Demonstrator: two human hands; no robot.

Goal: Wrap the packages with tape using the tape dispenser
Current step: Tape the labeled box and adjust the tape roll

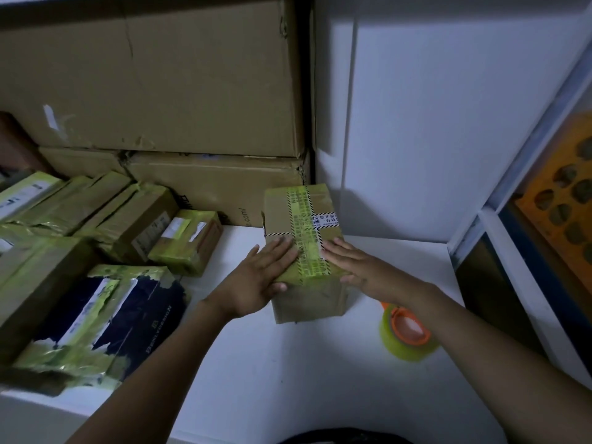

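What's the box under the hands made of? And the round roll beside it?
Box: looks like brown cardboard, dull, with creased edges. Its strip: glossy yellow-green printed tape, probably plastic. Roll: shiny, see-through yellowish tape around an orange core, likely plastic, though it's hard to be sure.

Bare left hand [259, 280] and right hand [355, 264] — left forearm [160, 363] and right forearm [480, 341] uncovered to the frame edge. Strip of dark fabric [323, 439] at bottom edge — too little shown to tell.
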